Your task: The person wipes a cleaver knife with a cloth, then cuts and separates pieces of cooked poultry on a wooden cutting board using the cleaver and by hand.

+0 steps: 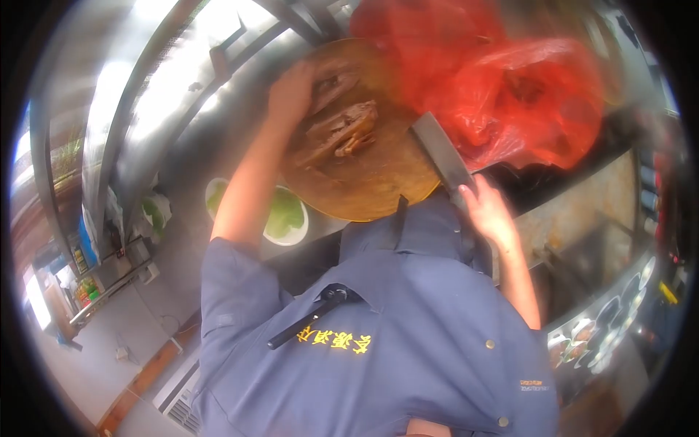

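Observation:
My right hand (484, 207) is wrapped round the handle of a cleaver (442, 149). The broad metal blade points up and left, over the right edge of a round wooden chopping board (393, 178). At the board's upper left, my left hand (293, 91) is against a piece of cooked meat (336, 81); its fingers are blurred, so their grip does not show. A second piece of meat (342, 131) lies just below it, with small bits beside it.
Crumpled red plastic bags (510, 95) lie behind and right of the board. White bowls with green contents, one nearest the board (286, 218), stand at its lower left. A metal counter (582, 200) is on the right, with several small dishes (593, 335) farther down.

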`<action>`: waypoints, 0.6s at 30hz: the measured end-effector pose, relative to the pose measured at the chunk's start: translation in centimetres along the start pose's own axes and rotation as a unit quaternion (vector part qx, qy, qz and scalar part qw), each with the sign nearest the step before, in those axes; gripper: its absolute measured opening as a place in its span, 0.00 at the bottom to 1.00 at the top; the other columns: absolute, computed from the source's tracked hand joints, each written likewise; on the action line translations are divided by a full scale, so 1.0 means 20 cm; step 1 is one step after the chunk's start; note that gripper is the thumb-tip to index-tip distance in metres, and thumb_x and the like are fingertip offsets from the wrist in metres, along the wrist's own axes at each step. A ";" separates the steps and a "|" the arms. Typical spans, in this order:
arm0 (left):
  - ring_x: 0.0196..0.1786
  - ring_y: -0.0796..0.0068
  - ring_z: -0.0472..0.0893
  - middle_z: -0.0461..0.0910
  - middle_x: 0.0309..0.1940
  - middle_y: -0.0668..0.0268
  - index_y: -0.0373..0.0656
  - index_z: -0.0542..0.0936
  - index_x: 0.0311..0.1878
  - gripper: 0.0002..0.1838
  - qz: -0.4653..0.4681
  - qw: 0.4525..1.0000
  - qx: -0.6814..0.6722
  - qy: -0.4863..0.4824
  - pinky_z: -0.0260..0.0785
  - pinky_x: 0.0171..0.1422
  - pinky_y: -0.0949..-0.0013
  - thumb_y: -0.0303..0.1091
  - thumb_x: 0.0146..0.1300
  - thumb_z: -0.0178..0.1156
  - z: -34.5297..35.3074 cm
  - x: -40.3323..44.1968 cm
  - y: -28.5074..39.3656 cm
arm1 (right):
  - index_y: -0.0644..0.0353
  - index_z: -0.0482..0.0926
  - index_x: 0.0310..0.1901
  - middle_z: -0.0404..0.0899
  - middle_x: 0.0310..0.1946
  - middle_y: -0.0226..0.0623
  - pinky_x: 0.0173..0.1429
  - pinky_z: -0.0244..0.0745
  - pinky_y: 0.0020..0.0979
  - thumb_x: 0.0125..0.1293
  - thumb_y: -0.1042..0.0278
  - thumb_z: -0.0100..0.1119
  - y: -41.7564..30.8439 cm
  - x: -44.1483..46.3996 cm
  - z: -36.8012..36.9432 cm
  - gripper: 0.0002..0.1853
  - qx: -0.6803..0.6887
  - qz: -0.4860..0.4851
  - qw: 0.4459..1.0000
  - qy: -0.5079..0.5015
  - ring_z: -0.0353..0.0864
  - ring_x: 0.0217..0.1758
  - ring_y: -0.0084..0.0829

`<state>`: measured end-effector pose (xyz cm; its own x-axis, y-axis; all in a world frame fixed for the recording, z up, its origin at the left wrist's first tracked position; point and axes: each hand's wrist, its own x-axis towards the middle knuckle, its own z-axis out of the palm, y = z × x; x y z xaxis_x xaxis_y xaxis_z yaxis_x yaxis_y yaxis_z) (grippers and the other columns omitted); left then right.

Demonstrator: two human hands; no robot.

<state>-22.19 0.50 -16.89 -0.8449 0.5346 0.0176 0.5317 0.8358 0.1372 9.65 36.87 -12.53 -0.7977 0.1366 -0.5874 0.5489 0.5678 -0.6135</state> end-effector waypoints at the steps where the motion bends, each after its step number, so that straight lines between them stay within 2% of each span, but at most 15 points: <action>1: 0.61 0.44 0.84 0.83 0.64 0.57 0.46 0.82 0.60 0.16 -0.029 0.998 0.044 -0.047 0.78 0.62 0.44 0.34 0.73 0.57 0.00 0.01 0.00 | 0.64 0.76 0.64 0.86 0.50 0.68 0.62 0.78 0.55 0.81 0.51 0.58 -0.01 0.00 -0.01 0.24 -0.003 -0.006 1.000 0.003 0.83 0.60 0.68; 3: 0.58 0.44 0.85 0.84 0.62 0.56 0.46 0.82 0.58 0.14 -0.037 0.999 0.017 -0.019 0.78 0.60 0.43 0.37 0.75 0.55 -0.02 0.02 -0.03 | 0.65 0.76 0.63 0.86 0.49 0.68 0.61 0.78 0.55 0.81 0.51 0.58 -0.06 -0.02 -0.01 0.23 -0.009 -0.013 1.000 0.007 0.83 0.59 0.68; 5: 0.56 0.43 0.86 0.85 0.60 0.56 0.46 0.82 0.56 0.14 -0.043 0.999 -0.007 0.008 0.78 0.57 0.42 0.40 0.77 0.53 -0.05 0.03 -0.06 | 0.64 0.77 0.58 0.87 0.43 0.65 0.55 0.79 0.57 0.80 0.52 0.61 -0.12 -0.06 -0.02 0.21 -0.064 -0.014 0.998 0.023 0.85 0.53 0.67; 7: 0.52 0.41 0.86 0.88 0.51 0.53 0.47 0.82 0.57 0.14 -0.091 0.996 -0.015 -0.004 0.78 0.56 0.42 0.42 0.78 0.54 -0.20 0.04 -0.04 | 0.62 0.77 0.55 0.87 0.39 0.63 0.52 0.80 0.57 0.79 0.52 0.62 -0.14 -0.08 -0.01 0.20 -0.108 -0.031 0.993 0.020 0.85 0.49 0.66; 9: 0.53 0.42 0.87 0.89 0.49 0.50 0.45 0.84 0.58 0.15 -0.108 0.993 -0.043 0.000 0.79 0.57 0.45 0.42 0.78 0.56 -0.44 0.01 0.02 | 0.60 0.78 0.51 0.86 0.33 0.58 0.46 0.80 0.57 0.77 0.54 0.66 -0.15 -0.10 0.00 0.17 -0.164 -0.077 0.983 0.018 0.86 0.42 0.64; 11: 0.54 0.42 0.88 0.90 0.47 0.47 0.43 0.86 0.59 0.17 -0.129 0.989 -0.068 0.008 0.80 0.57 0.48 0.42 0.79 0.58 -0.66 -0.07 0.09 | 0.58 0.78 0.50 0.86 0.32 0.56 0.45 0.80 0.56 0.77 0.54 0.66 -0.18 -0.10 0.01 0.16 -0.186 -0.131 0.974 -0.015 0.87 0.41 0.62; 13: 0.49 0.44 0.90 0.90 0.44 0.48 0.43 0.87 0.59 0.17 -0.105 0.982 -0.123 0.101 0.81 0.54 0.52 0.44 0.77 0.64 -0.82 -0.17 0.16 | 0.57 0.78 0.48 0.85 0.31 0.54 0.43 0.79 0.57 0.77 0.52 0.65 -0.21 -0.04 0.05 0.16 -0.211 -0.189 0.958 -0.049 0.86 0.39 0.61; 16: 0.50 0.47 0.91 0.90 0.46 0.48 0.43 0.87 0.60 0.17 -0.121 0.973 -0.160 0.115 0.81 0.55 0.56 0.43 0.77 0.65 -0.99 -0.30 0.24 | 0.57 0.77 0.48 0.86 0.32 0.54 0.42 0.79 0.58 0.77 0.51 0.64 -0.34 0.09 0.16 0.17 -0.211 -0.231 0.946 -0.087 0.86 0.38 0.61; 17: 0.48 0.51 0.92 0.91 0.44 0.49 0.42 0.88 0.59 0.16 -0.111 0.969 -0.176 0.136 0.81 0.54 0.59 0.37 0.73 0.68 -1.03 -0.35 0.27 | 0.57 0.76 0.50 0.86 0.33 0.55 0.43 0.80 0.58 0.78 0.50 0.63 -0.39 0.12 0.21 0.17 -0.236 -0.230 0.941 -0.074 0.86 0.39 0.62; 18: 0.48 0.51 0.92 0.91 0.44 0.49 0.42 0.88 0.59 0.16 -0.115 0.968 -0.173 0.144 0.81 0.54 0.59 0.37 0.73 0.68 -1.06 -0.39 0.30 | 0.57 0.76 0.50 0.86 0.33 0.55 0.43 0.80 0.58 0.78 0.50 0.63 -0.42 0.16 0.25 0.17 -0.240 -0.237 0.938 -0.073 0.86 0.39 0.62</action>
<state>-13.66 -1.37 4.73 -0.9461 0.2414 0.2157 0.3189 0.8093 0.4932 3.74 28.41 -11.91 -0.8623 -0.3164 -0.3954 -0.0632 0.8419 -0.5359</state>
